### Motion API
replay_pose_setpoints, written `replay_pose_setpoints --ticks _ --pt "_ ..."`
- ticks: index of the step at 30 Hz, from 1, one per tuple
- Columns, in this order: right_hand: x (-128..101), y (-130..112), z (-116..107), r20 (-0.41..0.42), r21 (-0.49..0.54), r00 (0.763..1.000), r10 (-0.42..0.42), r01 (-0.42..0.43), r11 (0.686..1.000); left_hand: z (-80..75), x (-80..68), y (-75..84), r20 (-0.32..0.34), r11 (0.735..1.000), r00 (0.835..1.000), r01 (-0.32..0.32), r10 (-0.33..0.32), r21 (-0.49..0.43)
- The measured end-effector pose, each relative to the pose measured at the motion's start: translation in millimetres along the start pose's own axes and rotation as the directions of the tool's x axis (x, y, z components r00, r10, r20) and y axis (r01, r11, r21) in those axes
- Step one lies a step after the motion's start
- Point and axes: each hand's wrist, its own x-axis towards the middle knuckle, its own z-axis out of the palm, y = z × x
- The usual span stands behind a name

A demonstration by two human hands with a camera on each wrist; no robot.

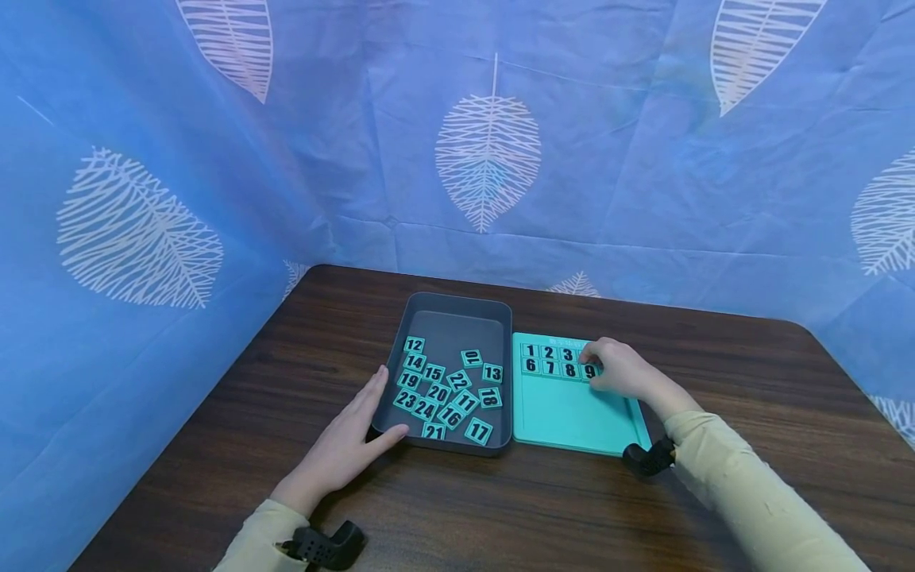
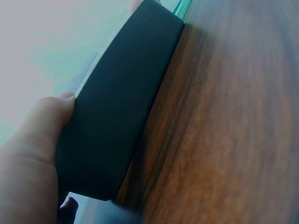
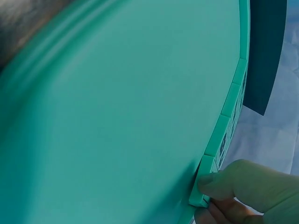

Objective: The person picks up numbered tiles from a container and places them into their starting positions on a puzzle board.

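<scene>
My right hand [image 1: 623, 369] pinches the number tile 9 [image 1: 589, 372] at the end of the second row on the turquoise board [image 1: 572, 413]. In the right wrist view the thumb presses the side of this tile [image 3: 203, 179], which sits slightly askew beside its row. Tiles 1, 2, 3 and 6, 7, 8 show in two rows; the top row's right end is hidden behind the fingers. My left hand [image 1: 346, 437] rests at the near left corner of the dark grey tray [image 1: 457, 314], fingers straight along its side. Its thumb [image 2: 60, 109] touches the near wall [image 2: 117, 98].
Several loose number tiles [image 1: 438, 393] lie scattered in the tray, some overlapping and turned. Tray and board stand side by side on the brown wooden table [image 1: 457, 508]. A blue curtain [image 1: 608, 159] with white leaf prints hangs behind and to the left.
</scene>
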Motion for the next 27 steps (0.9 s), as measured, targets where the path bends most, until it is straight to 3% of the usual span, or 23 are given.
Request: replay_pose_setpoints --ticks 15,27 --pt "6.4 -6.4 0.0 -0.002 0.015 1.000 -0.014 0.014 1.000 0.1 0.3 -2.6 -0.013 1.000 1.000 -0.014 0.014 -0.001" --pt "34.2 -56.0 -4.0 -0.158 0.073 0.979 -0.126 0.138 0.988 0.6 0.3 -2.0 -0.013 1.000 1.000 -0.009 0.009 0.011"
